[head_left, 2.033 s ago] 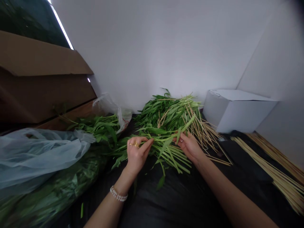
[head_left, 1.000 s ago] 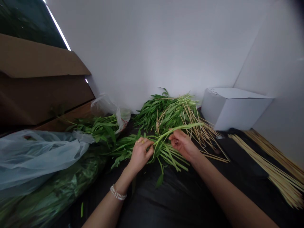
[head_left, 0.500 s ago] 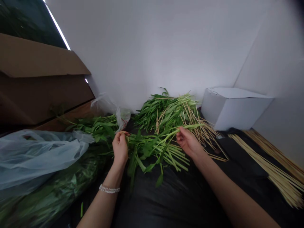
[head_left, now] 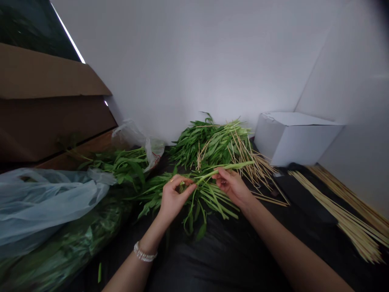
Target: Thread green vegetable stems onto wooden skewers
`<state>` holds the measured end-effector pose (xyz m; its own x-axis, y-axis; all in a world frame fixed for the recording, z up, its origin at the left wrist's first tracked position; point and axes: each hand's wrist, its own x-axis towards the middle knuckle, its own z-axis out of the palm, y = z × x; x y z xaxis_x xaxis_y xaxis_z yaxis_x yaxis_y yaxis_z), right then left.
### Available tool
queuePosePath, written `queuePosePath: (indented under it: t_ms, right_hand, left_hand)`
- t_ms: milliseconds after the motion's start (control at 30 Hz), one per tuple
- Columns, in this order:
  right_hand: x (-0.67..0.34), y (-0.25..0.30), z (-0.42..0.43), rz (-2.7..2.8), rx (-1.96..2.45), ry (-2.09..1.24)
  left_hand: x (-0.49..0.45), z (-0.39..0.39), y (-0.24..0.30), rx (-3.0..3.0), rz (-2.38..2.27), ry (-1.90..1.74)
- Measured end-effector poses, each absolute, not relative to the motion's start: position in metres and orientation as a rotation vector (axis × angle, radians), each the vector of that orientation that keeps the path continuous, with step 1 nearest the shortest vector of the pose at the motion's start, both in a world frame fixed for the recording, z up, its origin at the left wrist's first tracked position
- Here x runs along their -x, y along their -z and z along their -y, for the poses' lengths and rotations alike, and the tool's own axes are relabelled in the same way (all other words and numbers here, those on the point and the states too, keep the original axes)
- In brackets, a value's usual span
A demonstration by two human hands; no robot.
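Presently the left hand (head_left: 176, 196) is nearly closed, thumb tip drawn up to the fingertips at the near end of a green stalk (head_left: 207, 175); the right hand (head_left: 232, 186) has its fingers curled in a loose pinch farther along the same stalk. The stalk spans the gap between both hands, its pale end pointing right, above a pile of cut greens (head_left: 223, 202) on a black sheet (head_left: 206, 263). Risk, as judged: the stalk looks tender, so uneven pull between the two pinches could snap or bruise it. Second risk: the leaves hanging below the left hand lie close to the pile, and a sideways tug could snag and drag other stems along. Third: the pale end reaches over the loose thin sticks (head_left: 255, 170), and a sweep to the right could scatter them. Poorly resolved: the left fingertips cover the point where leaf meets stem; the right palm is turned away, so its lower fingers and grip force cannot be told. The leaves in the plastic bag (head_left: 48, 202) show only dimly through the film, and the bag runs off the left edge. Both forearms are cut off below.
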<state>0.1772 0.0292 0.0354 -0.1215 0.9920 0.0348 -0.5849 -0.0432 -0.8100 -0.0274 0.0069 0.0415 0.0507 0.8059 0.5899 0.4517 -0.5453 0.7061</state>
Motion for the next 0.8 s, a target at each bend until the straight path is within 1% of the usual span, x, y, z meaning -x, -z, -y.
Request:
queuePosePath:
  t_ms: [100,267,400,567,700,800]
  right_hand:
    - [-0.177,-0.033,-0.028,0.851,0.672,-1.551]
    - [-0.175,-0.032,-0.025,1.003,0.652,-1.580]
    - [-0.173,-0.033,-0.025,1.106,0.757,-1.521]
    - [-0.175,-0.038,-0.025,0.959,0.777,-1.382]
    - [-0.180,-0.042,-0.025,0.946,0.772,-1.403]
    - [-0.180,-0.041,-0.025,0.982,0.757,-1.414]
  left_hand:
    - [0.027,-0.007,-0.036,-2.238,-1.285,-1.488]
    - [0.027,-0.009,-0.028,-2.345,-1.285,-1.418]
    - [0.032,-0.012,-0.029,-2.342,-1.470,-1.396]
    - [0.042,-0.014,-0.033,-2.397,-1.706,-1.343]
    - [0.046,-0.014,-0.033,-2.530,-1.832,-1.263]
    - [0.047,-0.014,-0.035,-2.485,-1.866,-1.271]
